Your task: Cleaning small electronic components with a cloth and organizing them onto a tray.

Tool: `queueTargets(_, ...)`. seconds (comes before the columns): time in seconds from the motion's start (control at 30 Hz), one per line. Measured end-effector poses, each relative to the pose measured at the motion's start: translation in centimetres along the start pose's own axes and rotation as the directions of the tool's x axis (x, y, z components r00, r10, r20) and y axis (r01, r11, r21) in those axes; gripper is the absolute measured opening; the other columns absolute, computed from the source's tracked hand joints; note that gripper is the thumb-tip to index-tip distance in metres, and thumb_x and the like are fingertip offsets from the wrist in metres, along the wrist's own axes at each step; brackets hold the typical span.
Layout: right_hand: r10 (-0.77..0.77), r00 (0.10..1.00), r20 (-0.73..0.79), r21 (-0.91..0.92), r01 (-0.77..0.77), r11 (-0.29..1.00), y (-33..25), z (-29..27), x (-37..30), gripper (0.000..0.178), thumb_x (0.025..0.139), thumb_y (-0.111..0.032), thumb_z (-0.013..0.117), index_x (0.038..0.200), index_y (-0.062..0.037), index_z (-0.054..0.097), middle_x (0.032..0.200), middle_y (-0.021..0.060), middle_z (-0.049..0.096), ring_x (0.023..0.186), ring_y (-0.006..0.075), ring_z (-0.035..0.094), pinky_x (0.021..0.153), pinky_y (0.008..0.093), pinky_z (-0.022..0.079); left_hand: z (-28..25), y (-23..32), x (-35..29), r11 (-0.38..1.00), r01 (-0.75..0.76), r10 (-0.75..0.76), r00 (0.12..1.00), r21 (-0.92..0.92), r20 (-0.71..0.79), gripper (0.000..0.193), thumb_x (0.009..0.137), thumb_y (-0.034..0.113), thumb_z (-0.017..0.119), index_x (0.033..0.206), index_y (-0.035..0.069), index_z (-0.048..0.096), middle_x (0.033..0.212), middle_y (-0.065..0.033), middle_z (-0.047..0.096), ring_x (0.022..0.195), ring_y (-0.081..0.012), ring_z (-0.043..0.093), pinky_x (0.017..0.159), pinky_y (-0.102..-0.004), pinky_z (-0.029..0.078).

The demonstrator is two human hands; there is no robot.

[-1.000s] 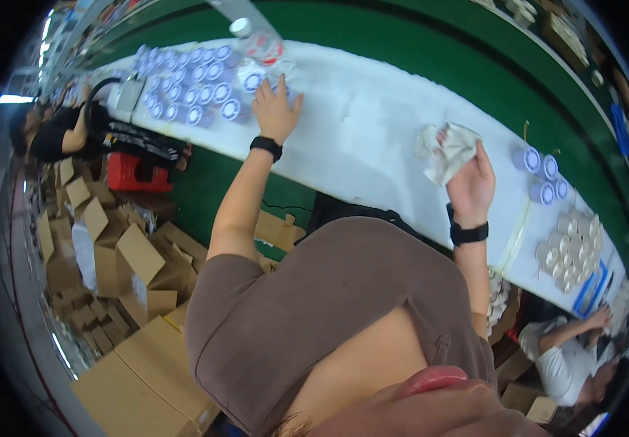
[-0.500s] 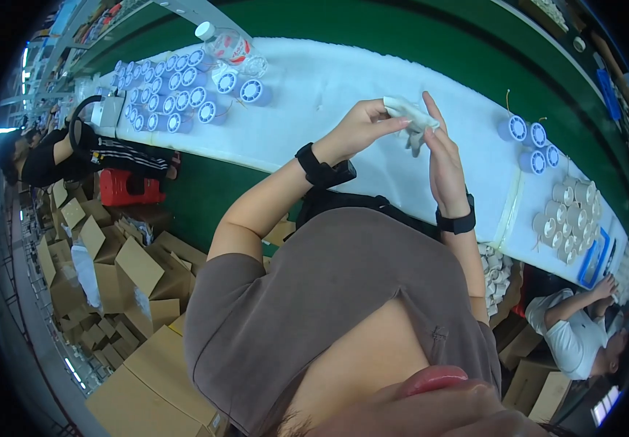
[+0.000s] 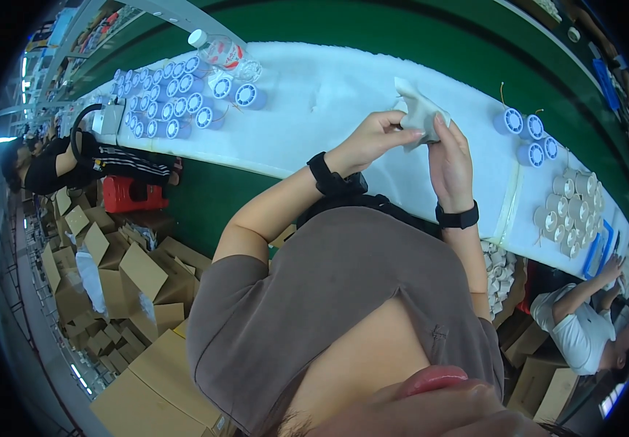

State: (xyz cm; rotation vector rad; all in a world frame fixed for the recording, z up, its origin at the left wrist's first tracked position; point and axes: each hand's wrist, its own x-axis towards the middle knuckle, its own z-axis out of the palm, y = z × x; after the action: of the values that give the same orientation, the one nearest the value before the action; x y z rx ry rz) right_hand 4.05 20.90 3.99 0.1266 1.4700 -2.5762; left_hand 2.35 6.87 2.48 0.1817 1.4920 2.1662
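Observation:
A limp, whitish, glove-like piece of cloth [image 3: 421, 108] is held up between my two hands over the white-covered table [image 3: 314, 95]. My left hand [image 3: 380, 138] pinches its lower left edge between thumb and fingers. On the other side, the thumb and fingers of my right hand [image 3: 449, 153] close on its right edge. The cloth's upper corner stands up away from my fingers, and its lower part is partly hidden by them. Both wrists carry black bands.
Rows of blue-white cylindrical parts [image 3: 176, 105] stand at left beside a clear bottle [image 3: 227, 57]. More such parts [image 3: 531, 154] and white cups [image 3: 576, 207] are at right. Co-workers are at left [image 3: 56, 160] and right [image 3: 576, 320]. Cardboard boxes [image 3: 147, 379] lie behind.
The cloth has been turned and spread: its hanging end is gone from below, and a corner now points up. My left hand has moved slightly right and down; my right fingers have closed onto the cloth.

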Motion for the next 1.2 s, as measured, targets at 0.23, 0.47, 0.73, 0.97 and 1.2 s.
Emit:
queueTargets(0.23,0.099,0.995,0.01,0.102,-0.1,0.99,0.7,-1.6,0.1,0.022,0.085,-0.018,0.044,0.098,-0.0008,0.051,0.095,0.0059,0.054,0.091,0.0146,0.048,0.081,0.0302,0.035,0.1,1.7,-0.6,0.989,-0.092,0.099,0.994,0.116,-0.053,0.015,0.083,0.016,0.05,0.085,0.003,0.057,0.077,0.0,0.056,0.073,-0.0054,0.048,0.066,-0.0208,0.038)
queueTargets(0.47,-0.739,0.667,0.093,-0.869,0.417,0.267,-0.2,-1.9,-1.3,0.014,0.078,-0.006,0.051,0.09,-0.0009,0.054,0.088,0.0081,0.055,0.086,0.0154,0.05,0.074,0.0297,0.04,0.6,1.6,0.4,0.974,0.034,-0.041,0.999,0.225,0.028,0.017,0.083,0.017,0.049,0.086,0.001,0.057,0.073,0.001,0.056,0.068,-0.0039,0.048,0.06,-0.0182,0.038)
queueTargets(0.73,-0.431,0.895,-0.118,-0.832,0.148,0.535,1.4,-5.8,-3.2,0.011,0.077,-0.006,0.054,0.085,-0.0002,0.055,0.074,0.0054,0.056,0.067,0.0149,0.053,0.059,0.024,0.04,2.9,0.4,5.4,0.917,-0.01,-0.116,0.95,0.398,0.291,0.02,0.083,0.017,0.05,0.094,0.001,0.054,0.075,-0.0007,0.056,0.071,-0.0057,0.05,0.063,-0.0205,0.041)
queueTargets(0.97,-0.111,0.789,-0.605,-0.01,0.132,0.991,2.4,-12.6,-6.0,0.016,0.083,-0.011,0.048,0.093,0.0009,0.053,0.082,0.003,0.056,0.073,0.0099,0.053,0.068,0.0253,0.043,6.3,-3.8,17.2,0.343,-0.4,0.143,0.916,0.85,0.374,0.05,0.07,0.03,0.063,0.108,0.002,0.045,0.102,-0.0127,0.052,0.096,-0.0213,0.049,0.078,-0.0306,0.041)
queueTargets(1.2,-0.039,0.691,-0.722,0.199,0.261,0.945,1.3,-13.4,-7.7,0.018,0.083,-0.01,0.047,0.096,0.0019,0.052,0.089,0.006,0.056,0.08,0.0116,0.054,0.07,0.0258,0.043,8.8,-11.0,25.7,-0.129,-0.628,0.155,0.752,0.768,0.641,0.067,0.059,0.035,0.067,0.112,0.002,0.042,0.115,-0.0133,0.045,0.118,-0.0269,0.029,0.099,-0.0451,0.014)
